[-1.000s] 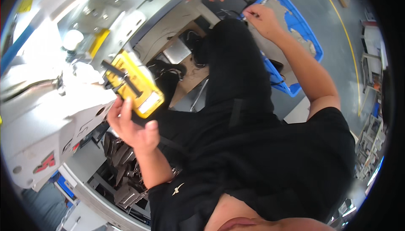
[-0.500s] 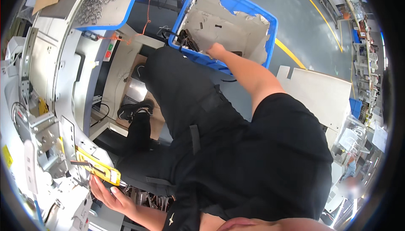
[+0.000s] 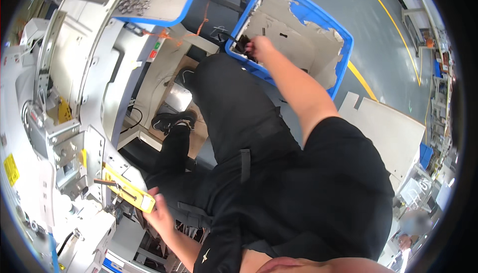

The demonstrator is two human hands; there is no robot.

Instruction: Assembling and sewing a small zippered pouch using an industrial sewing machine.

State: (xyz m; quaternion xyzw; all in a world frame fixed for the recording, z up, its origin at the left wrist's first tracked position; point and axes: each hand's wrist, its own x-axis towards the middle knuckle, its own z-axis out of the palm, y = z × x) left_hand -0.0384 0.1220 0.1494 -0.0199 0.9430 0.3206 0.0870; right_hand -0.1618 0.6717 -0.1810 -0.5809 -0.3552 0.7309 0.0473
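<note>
One yellow plate [image 3: 130, 192], long, narrow and slotted, with one pale label [image 3: 146, 203] at its end, sits slanted beside a metal bracket [image 3: 95, 146]; one dark strip [image 3: 102, 182] juts past its left side. The left hand [image 3: 160, 217] is at the label end, whether gripping I cannot tell. The right hand [image 3: 260, 49] reaches inside one blue bin [image 3: 312, 12], its blurred grip unclear; two small dark bits [image 3: 283, 35] lie nearby

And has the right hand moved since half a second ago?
Yes: judged against the blue bin, the right hand has shifted leftward, from the near rim to the dark pieces at the bin's left end.
</note>
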